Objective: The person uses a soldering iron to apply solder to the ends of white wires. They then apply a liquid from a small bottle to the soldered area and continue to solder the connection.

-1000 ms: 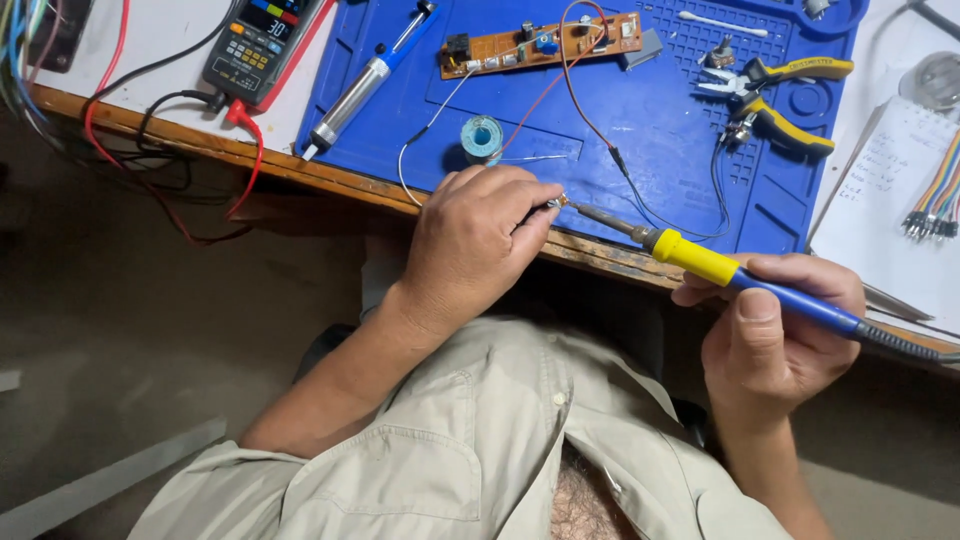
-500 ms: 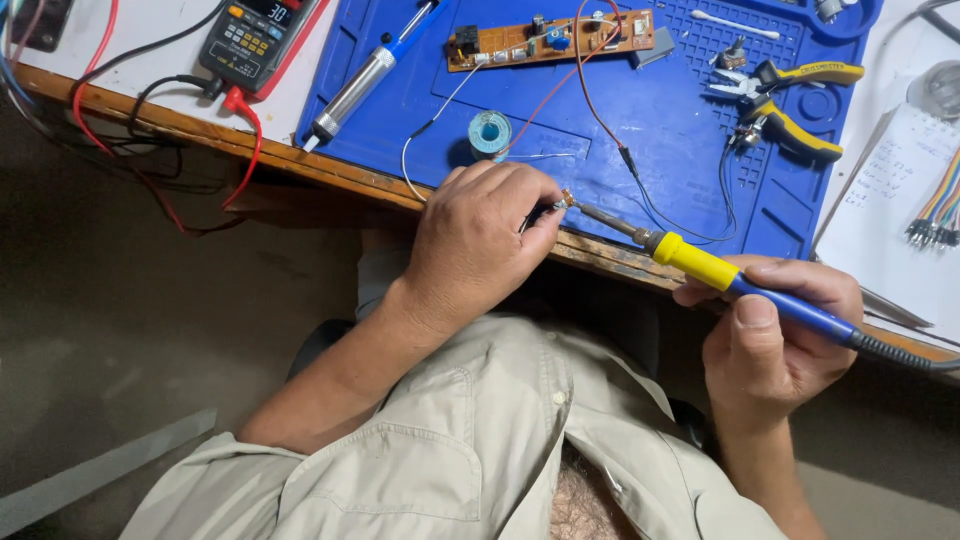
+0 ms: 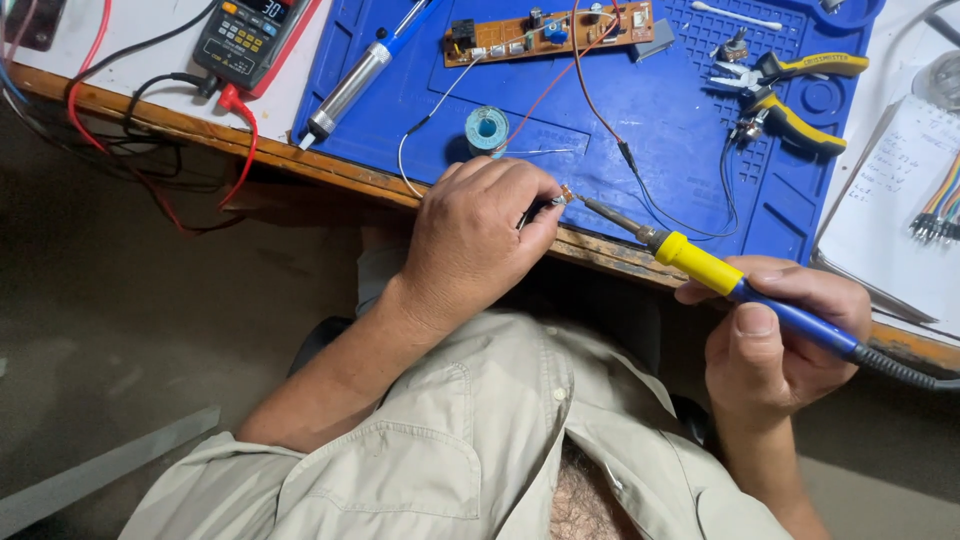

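My left hand (image 3: 480, 235) pinches the bared end of a thin wire (image 3: 555, 198) at the near edge of the blue work mat (image 3: 660, 110). My right hand (image 3: 775, 340) grips a soldering iron (image 3: 720, 275) with a yellow and blue handle. Its metal tip touches the wire end held by my left fingers. A small spool of solder (image 3: 487, 128) lies on the mat just beyond my left hand. A brown circuit board (image 3: 545, 32) with red and white leads sits further back on the mat.
A silver and blue desoldering pump (image 3: 365, 72) lies at the mat's left. A multimeter (image 3: 250, 35) with red and black leads sits at the far left. Yellow-handled pliers (image 3: 785, 95), a notepad (image 3: 900, 210) and coloured jumper wires (image 3: 938, 210) are at the right. The wooden table edge (image 3: 180, 120) runs diagonally.
The view has shifted slightly. Both hands stay together at the mat's edge, with the iron's tip held against the wire end.
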